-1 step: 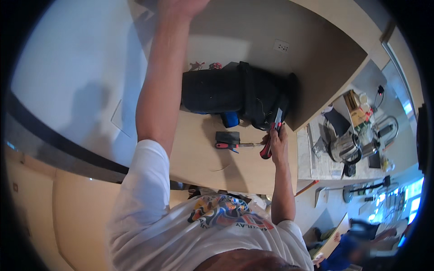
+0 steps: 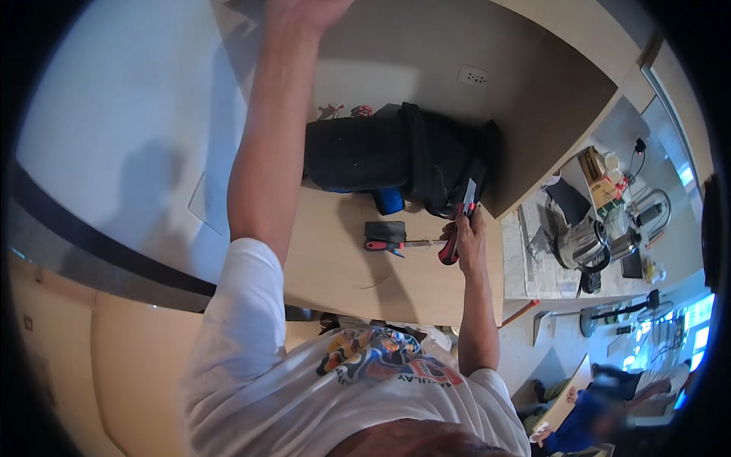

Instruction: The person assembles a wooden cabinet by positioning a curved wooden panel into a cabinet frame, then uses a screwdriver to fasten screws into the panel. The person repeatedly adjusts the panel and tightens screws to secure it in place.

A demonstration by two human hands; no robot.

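Note:
My right hand is closed round a red and black utility knife; its blade points away from me, toward a black bag. My left arm reaches up and forward, and only the base of my left hand shows at the top edge; its fingers are out of the picture. On the wooden shelf, left of the knife, lies a hand tool with a red and black handle and a thin metal shaft. A dark rectangular block touches it. Something blue peeks out under the bag.
A wall outlet sits on the alcove's back panel, with red valve handles behind the bag. To the right, a counter carries a glass jug, a tap and boxes. Another person in blue holds a board at lower right.

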